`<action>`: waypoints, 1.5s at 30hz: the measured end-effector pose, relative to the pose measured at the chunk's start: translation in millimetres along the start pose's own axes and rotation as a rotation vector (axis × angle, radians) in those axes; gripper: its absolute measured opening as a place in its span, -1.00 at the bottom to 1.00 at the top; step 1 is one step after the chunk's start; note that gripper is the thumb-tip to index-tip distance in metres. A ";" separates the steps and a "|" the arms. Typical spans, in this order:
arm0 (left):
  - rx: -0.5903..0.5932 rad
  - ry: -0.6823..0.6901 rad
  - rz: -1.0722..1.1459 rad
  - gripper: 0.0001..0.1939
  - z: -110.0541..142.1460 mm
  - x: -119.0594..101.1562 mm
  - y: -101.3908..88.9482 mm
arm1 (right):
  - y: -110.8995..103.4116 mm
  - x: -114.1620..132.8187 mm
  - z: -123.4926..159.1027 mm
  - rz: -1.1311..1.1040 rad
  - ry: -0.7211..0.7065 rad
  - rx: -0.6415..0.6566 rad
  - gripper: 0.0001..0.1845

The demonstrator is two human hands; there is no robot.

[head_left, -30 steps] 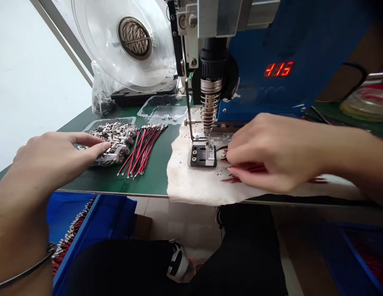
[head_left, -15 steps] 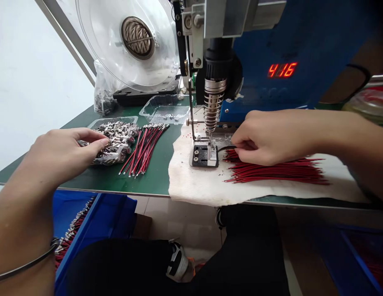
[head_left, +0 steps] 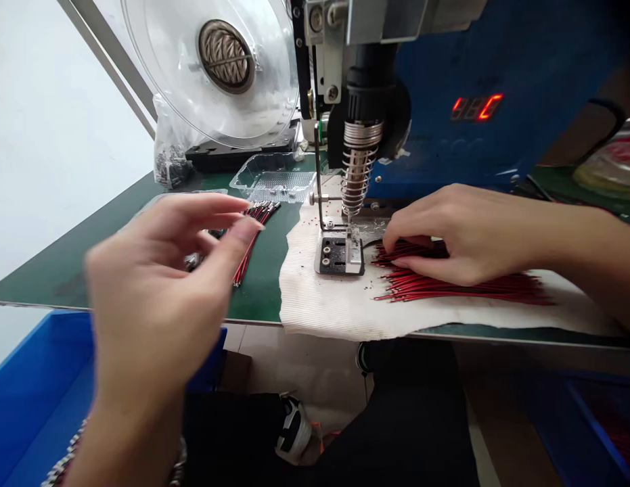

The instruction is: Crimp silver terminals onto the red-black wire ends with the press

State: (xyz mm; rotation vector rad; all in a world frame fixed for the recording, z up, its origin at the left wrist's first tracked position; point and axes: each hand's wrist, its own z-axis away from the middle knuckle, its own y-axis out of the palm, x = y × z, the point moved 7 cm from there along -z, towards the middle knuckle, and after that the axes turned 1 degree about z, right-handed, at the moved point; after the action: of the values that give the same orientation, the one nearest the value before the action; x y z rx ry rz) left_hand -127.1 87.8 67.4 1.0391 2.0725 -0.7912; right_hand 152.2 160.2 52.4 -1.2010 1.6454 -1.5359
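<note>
Over red wires (head_left: 461, 288), the right hand (head_left: 454, 230) arches, slightly spread; the left hand (head_left: 165, 277) curls, grip unclear.

Light floods the flat white wall (head_left: 45, 135) but dims under the green bench (head_left: 76, 250) (murkiest rightward), the bare left grip (head_left: 165, 291) blurred.

A gap ran in from the front edge of the bench (head_left: 266, 297), between left hand (head_left: 162, 277) and cloth (head_left: 315, 311); rightward, press head (head_left: 358, 169) and black block (head_left: 332, 254) barred the way!
</note>
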 end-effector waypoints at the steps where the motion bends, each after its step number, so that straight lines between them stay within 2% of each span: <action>1: 0.017 0.036 0.011 -0.87 6.7 -6.7 13.4 | 0.1 -1.2 1.1 -0.001 -0.006 -0.006 -0.84; 3: 0.032 -0.018 0.156 -0.91 14.3 -5.8 35.6 | 0.8 -3.2 2.1 0.001 -0.003 0.002 -0.83; 7: -0.003 -0.248 0.493 -0.93 13.8 12.8 66.6 | 4.2 -4.3 -0.1 0.014 0.051 0.054 -0.79; 11: -0.084 -0.400 0.695 -0.88 8.8 18.1 85.4 | 4.1 -3.3 -3.7 0.005 0.080 0.024 -0.73; 14: -0.102 -0.461 0.771 -0.89 9.6 18.2 93.7 | 4.0 -5.2 -5.2 -0.029 0.075 0.005 -0.71; 18: -0.023 -0.484 0.667 -0.91 16.1 23.9 96.5 | 4.7 -7.9 -6.2 -0.089 0.039 0.002 -0.74; 23: 0.097 -0.408 0.544 -0.90 23.5 29.2 96.2 | 3.0 -5.1 -6.0 -0.119 -0.033 -0.040 -0.78; 33: 0.056 -0.403 0.537 -0.94 24.7 25.7 95.3 | 5.8 3.0 -5.0 -0.088 -0.118 -0.108 -0.86; 36: 0.048 -0.408 0.556 -0.93 25.7 24.9 95.3 | 6.2 5.0 -5.9 -0.082 -0.118 -0.115 -0.81; 41: 0.091 -0.419 0.510 -0.82 28.7 24.2 94.9 | 8.2 10.5 -7.8 -0.078 -0.120 -0.128 -0.85; 45: 0.137 -0.410 0.440 -0.80 28.3 24.3 96.2 | 7.0 16.2 -7.9 -0.058 -0.145 -0.165 -0.87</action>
State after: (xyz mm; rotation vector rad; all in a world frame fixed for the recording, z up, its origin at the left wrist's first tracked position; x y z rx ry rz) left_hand -48.7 124.8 11.3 1.2312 1.3967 -0.8385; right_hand 136.8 148.9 49.4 -1.4242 1.6793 -1.3334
